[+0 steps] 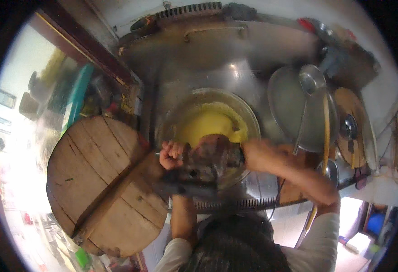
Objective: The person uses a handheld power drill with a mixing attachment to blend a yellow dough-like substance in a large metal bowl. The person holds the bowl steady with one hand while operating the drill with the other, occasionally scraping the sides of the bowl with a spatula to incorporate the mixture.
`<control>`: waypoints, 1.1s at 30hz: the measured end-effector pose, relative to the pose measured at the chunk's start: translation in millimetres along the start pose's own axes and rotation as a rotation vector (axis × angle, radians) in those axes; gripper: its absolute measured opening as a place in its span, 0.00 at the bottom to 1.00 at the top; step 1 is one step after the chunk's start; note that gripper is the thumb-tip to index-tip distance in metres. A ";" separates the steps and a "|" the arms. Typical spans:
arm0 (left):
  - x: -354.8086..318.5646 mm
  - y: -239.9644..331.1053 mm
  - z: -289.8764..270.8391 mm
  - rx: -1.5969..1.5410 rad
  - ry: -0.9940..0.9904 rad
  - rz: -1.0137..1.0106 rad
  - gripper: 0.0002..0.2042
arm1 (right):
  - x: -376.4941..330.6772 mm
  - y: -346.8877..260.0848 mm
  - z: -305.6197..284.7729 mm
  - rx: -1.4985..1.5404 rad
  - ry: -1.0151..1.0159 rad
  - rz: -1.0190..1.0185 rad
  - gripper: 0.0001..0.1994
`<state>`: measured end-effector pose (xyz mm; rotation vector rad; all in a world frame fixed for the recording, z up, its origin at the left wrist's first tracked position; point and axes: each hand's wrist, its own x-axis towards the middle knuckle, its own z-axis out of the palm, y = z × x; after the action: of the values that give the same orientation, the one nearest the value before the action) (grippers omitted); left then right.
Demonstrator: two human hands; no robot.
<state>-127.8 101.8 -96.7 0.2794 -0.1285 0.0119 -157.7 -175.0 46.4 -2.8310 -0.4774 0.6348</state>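
The left hand (170, 155) is curled at the near-left side of a wide round pan (244, 104); I can't tell what it grips. The right hand (255, 154) reaches the near-right rim, its hold hidden behind a blurred dark object (203, 158). Bright yellow food (210, 121) lies in the pan, smooth mid-mass, ragged along its far edge. Around it spreads the steel counter (242, 77).

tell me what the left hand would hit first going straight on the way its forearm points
Probably the left wall of the round metal pan, just ahead of the left hand; depth is unclear, so it might pass above the rim instead.
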 end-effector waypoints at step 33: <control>-51.0 31.9 145.2 0.114 0.477 0.061 0.06 | -77.7 -50.6 6.7 0.246 -0.273 0.061 0.20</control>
<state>-197.4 92.7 43.9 0.3791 0.3382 0.1456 -240.6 -154.7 83.2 -2.5467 -0.3292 1.0238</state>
